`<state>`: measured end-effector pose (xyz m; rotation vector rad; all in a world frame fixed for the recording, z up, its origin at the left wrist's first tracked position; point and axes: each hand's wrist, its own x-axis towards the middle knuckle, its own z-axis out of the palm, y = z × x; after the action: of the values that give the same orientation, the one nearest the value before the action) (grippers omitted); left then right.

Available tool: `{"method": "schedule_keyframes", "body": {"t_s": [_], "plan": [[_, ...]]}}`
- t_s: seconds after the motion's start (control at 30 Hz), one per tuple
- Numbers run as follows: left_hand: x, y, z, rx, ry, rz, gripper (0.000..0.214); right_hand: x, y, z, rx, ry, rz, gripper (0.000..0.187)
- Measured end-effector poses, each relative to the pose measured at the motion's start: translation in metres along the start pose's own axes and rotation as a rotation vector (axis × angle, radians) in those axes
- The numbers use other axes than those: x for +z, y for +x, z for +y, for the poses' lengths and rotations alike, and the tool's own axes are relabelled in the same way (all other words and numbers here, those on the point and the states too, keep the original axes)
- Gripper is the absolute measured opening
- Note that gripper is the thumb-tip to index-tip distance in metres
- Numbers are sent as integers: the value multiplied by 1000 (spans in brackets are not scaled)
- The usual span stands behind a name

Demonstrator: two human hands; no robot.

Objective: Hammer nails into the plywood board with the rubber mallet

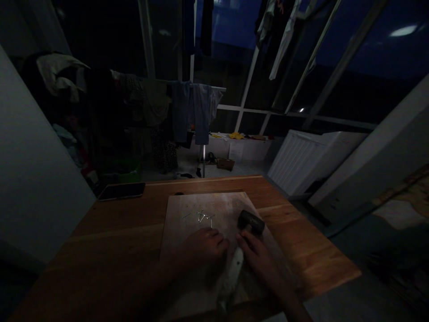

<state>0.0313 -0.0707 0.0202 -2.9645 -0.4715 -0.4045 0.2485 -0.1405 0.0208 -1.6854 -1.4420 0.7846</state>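
Note:
On a pale wooden board [231,203] lie several thin silvery nails [202,216], some crossed in a loose heap. My left hand [206,245] rests low over the board with its fingers curled. Just beyond its knuckles is a single nail, and whatever the fingers may hold is hidden. To the right, my right hand [256,256] is closed around the handle of a hammer [251,222], close under its dark, blocky head. The pale lower handle slants down toward me, dim and partly blurred.
The board lies on a brown wooden table [295,228], with a phone [122,191] at its far left corner. Beyond stand a rack of hanging clothes [201,112] and a white ribbed washboard-like unit [296,161]. White walls flank both sides. The room is dark.

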Motion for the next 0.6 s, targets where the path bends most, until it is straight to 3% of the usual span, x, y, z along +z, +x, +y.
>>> {"method": "schedule_keyframes", "body": {"t_s": [0.1,0.17,0.27,0.33,0.47,0.6], "plan": [[12,11,-13,-159,-228,106,20,-9,-5,12,51,115,60,46],[21,30,-22,-336,-484,252,19,-15,-2,18,75,139,64,48],[36,73,-33,-656,-853,519,15,-22,10,21,22,-12,151,60],[47,101,-37,-774,-997,588,12,-24,17,20,-27,-175,188,61],[61,140,-45,-904,-1031,644,12,-19,20,13,-124,-360,159,51],[67,154,-56,-908,-998,640,13,-20,19,11,-127,-385,201,53]]}}
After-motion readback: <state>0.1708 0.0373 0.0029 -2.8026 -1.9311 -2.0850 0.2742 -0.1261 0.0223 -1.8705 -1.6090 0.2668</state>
